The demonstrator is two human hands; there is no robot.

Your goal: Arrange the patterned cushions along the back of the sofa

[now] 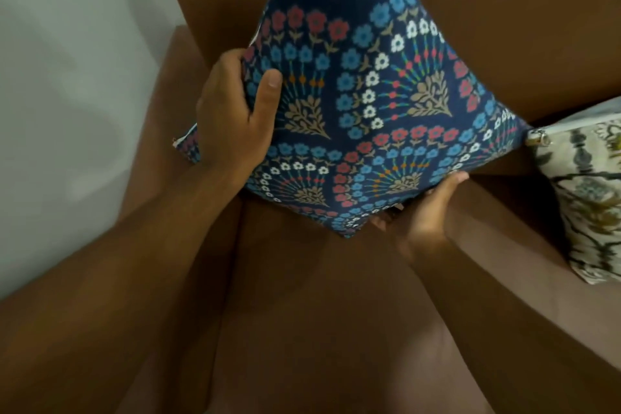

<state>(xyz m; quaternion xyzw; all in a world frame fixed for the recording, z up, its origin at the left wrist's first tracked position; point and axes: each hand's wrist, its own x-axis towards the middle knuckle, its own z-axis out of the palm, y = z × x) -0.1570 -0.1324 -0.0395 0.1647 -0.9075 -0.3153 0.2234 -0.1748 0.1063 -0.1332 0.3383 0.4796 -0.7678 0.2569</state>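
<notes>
With the left hand (232,118) pinching the blue floral cushion (363,104) thumb-over-edge and the right hand (426,215) cupping beneath, its fingers (450,181) pressed together, the cushion needed seating upright against the sofa (504,27) back, beside the cream cushion (588,198).

Bare sofa seat (319,329) fills the lower middle of the frame, open to pass. A blue cushion (363,94) blocks the centre; a cream cushion (584,198) crowds the right edge.

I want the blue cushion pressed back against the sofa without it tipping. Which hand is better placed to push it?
Left, probably. The left hand grips the blue cushion high on its side edge, thumb across the face, so it can steer. The right hand only cups the bottom corner from beneath.
</notes>
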